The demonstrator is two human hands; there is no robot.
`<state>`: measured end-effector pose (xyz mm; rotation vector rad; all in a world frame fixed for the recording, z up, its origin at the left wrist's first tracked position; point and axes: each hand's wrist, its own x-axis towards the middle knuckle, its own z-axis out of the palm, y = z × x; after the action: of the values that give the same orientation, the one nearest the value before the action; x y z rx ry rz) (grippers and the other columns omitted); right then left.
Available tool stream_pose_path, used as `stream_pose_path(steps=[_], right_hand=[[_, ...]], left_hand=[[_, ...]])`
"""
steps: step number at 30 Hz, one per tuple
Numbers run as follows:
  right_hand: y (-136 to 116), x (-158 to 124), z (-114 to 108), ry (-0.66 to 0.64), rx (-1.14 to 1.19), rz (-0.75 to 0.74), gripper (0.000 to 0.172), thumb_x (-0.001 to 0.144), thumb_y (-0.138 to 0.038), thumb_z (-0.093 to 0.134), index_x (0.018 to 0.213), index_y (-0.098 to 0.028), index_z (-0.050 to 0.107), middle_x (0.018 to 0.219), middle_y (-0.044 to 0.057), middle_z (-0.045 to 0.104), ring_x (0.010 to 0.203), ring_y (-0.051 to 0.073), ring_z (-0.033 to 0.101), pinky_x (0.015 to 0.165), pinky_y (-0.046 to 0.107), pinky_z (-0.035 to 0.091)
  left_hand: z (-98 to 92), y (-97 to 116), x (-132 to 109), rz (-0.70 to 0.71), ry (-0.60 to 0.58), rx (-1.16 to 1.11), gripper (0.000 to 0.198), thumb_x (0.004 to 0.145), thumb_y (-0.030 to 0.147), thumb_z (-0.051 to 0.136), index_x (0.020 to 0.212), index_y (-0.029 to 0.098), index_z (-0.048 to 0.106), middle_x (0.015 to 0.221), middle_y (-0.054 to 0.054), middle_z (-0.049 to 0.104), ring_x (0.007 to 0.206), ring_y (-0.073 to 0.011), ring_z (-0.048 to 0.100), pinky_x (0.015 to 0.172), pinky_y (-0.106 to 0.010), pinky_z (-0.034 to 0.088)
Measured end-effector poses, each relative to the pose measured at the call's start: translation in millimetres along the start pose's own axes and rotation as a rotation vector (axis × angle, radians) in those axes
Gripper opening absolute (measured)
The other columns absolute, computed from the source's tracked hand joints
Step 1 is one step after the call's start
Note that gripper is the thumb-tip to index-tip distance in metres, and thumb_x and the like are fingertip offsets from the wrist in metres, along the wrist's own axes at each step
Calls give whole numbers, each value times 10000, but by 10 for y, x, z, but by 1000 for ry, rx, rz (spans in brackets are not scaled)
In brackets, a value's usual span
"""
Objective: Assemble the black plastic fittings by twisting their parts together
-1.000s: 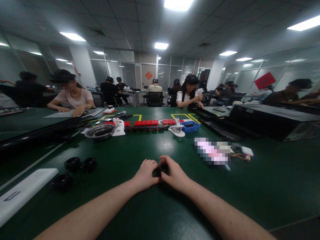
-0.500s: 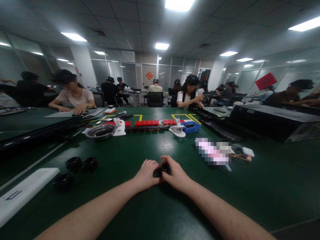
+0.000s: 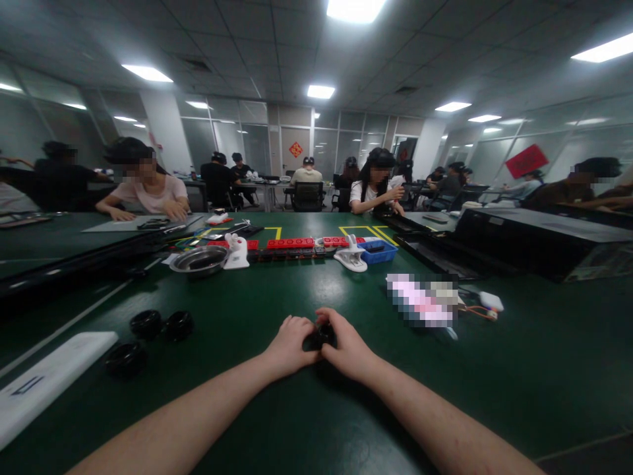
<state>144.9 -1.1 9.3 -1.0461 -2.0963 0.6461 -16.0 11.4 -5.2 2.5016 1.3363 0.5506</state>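
Note:
Both of my hands are around one glossy black, ring-shaped part (image 3: 325, 334), low over the green table or resting on it; I cannot tell which. My left hand (image 3: 291, 346) is closed on its left side, with the thumb stretched toward the near edge. From the right, my right hand (image 3: 349, 346) curls round it, forefinger over the far side and thumb on the near side. The fingers hide much of the part. Three similar black ring-shaped parts (image 3: 146, 324) sit in a loose group to the left, beside a white slab (image 3: 54, 386) with a dark mark.
Ahead stand a metal bowl (image 3: 198, 261), two white clip-like stands (image 3: 237, 252), red strips (image 3: 291, 243) and a blue tray (image 3: 378, 252). A blurred-out item (image 3: 422, 300) lies to the right, before a large black case (image 3: 539, 241). Co-workers sit across the table.
My right fingers and thumb have shifted slightly on the black part, and it shows a little differently. My left hand has hardly moved. Across the table at left, a co-worker's hands have moved.

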Motion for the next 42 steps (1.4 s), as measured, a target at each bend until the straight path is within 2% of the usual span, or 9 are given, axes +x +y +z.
stream_pose_path(steps=[8,11,14,17,21,24,28,35,42], right_hand=[[21,21,50,103,-77,51,506,627,-227,640,1087,-171,439,946,50,519,908,200,495,840,364,391],[30,24,57,51,-48,30,456,644,-133,580,1078,-178,446,951,46,532,924,189,497,854,353,386],[18,6,27,12,-8,-16,535,615,-42,510,1122,-182,408,1035,58,522,972,180,484,883,342,373],[11,-1,13,49,-38,-23,570,607,-74,545,1145,-184,392,1089,72,494,1015,200,456,900,363,357],[21,28,56,117,-84,35,523,621,-180,615,1107,-177,423,968,54,515,926,206,487,851,377,391],[11,35,70,78,-34,16,474,630,-95,549,1081,-182,431,951,44,524,912,187,505,848,350,402],[-24,6,29,18,34,-63,581,589,-8,476,1132,-193,384,1088,58,496,1009,182,474,896,338,372],[10,40,60,114,-109,48,444,615,-205,642,1022,-185,466,917,43,522,871,200,506,798,358,411],[13,8,7,68,14,-13,533,621,-52,512,1122,-198,401,1025,50,520,954,186,496,865,345,383]], left_hand=[[1,-3,-6,6,-6,-14,233,669,390,597,790,197,549,876,-17,562,883,-220,490,846,-378,329],[1,-10,-4,9,-7,-20,252,671,387,594,833,197,552,906,-24,563,899,-224,487,862,-382,320],[14,-23,-1,-2,-1,-11,284,654,393,610,845,189,556,914,-31,564,917,-230,482,879,-385,309],[16,-24,-1,-7,3,-4,285,648,398,612,837,192,557,915,-25,558,919,-227,478,880,-384,308],[-4,-4,-5,-7,-13,2,249,655,384,600,816,200,554,904,-17,551,902,-213,481,880,-378,309],[-10,1,-7,-12,-14,-6,258,656,379,598,836,201,555,905,-21,552,904,-219,480,882,-380,308],[-8,-1,-6,-19,5,-19,287,645,375,605,857,187,557,925,-31,554,909,-227,479,871,-374,317],[-50,44,-21,-15,-6,-12,206,670,368,582,785,200,547,868,-8,550,879,-207,480,856,-361,321],[-23,24,-20,-23,2,-15,272,662,394,595,837,191,551,908,-27,547,901,-225,480,842,-367,324]])
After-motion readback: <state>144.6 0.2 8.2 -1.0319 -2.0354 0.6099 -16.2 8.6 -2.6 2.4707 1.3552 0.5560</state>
